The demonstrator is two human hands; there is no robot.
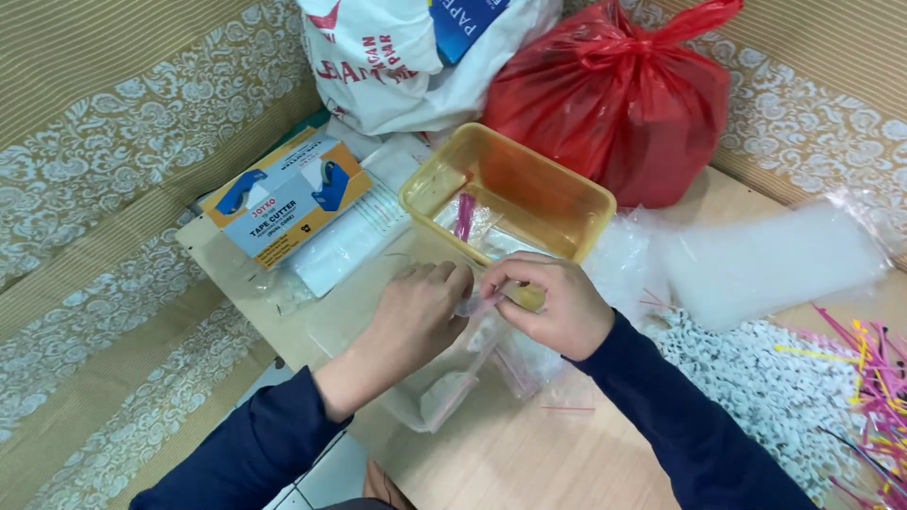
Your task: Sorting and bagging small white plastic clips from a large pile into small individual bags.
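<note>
A flat rectangular cardboard box (286,196), orange and pale blue with blue product pictures, lies at ten o'clock on the tabletop (529,453). Just beside it, toward the centre, sits a clear printed packet (354,227). At twelve o'clock stands a white printed sack (397,57) bearing a blue label (465,19), touching a knotted red plastic bag (614,94) at one o'clock.

Both hands meet over a wooden table (529,463). The left hand (411,316) and the right hand (553,302) pinch a small clear plastic bag (463,378) between their fingers. Just behind them stands a yellow plastic container (576,203) with a pink item inside. A red plastic bag (624,94) and a white bag (397,66) lie further back. A cardboard box (283,198) lies at the left, and coloured thin sticks (874,364) at the right edge.
</note>
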